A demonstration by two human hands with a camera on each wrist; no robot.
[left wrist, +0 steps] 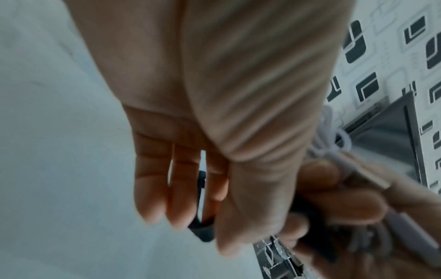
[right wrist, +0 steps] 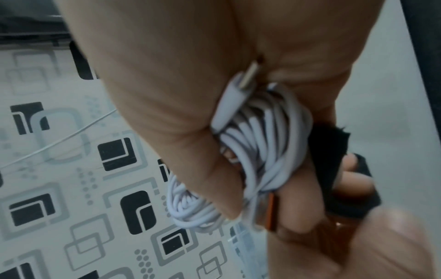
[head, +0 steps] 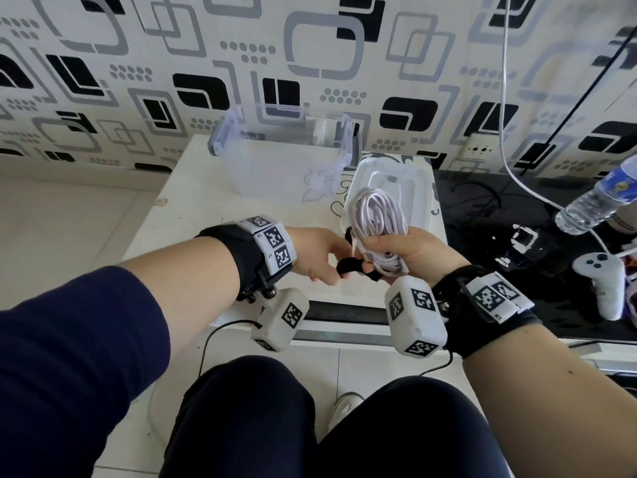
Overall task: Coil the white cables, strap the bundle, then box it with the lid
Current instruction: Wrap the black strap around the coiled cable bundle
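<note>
My right hand (head: pixel 396 250) grips a coiled bundle of white cables (head: pixel 377 215) above the white table's front edge. In the right wrist view the cable bundle (right wrist: pixel 262 143) is clamped between thumb and fingers, with a plug end against the palm. A black strap (head: pixel 351 265) runs from under the bundle to my left hand (head: pixel 327 257), which pinches its free end. The black strap (left wrist: pixel 203 230) shows between the left fingers, and the strap (right wrist: pixel 334 151) lies behind the bundle in the right wrist view. The clear box (head: pixel 282 150) stands open at the back, the white lid (head: pixel 393 181) beside it.
The white table (head: pixel 193 215) stands against a patterned wall. To the right lies a dark surface with a water bottle (head: pixel 599 198), a white game controller (head: pixel 603 281) and a hanging white cord (head: pixel 506 132). My knees are below the table edge.
</note>
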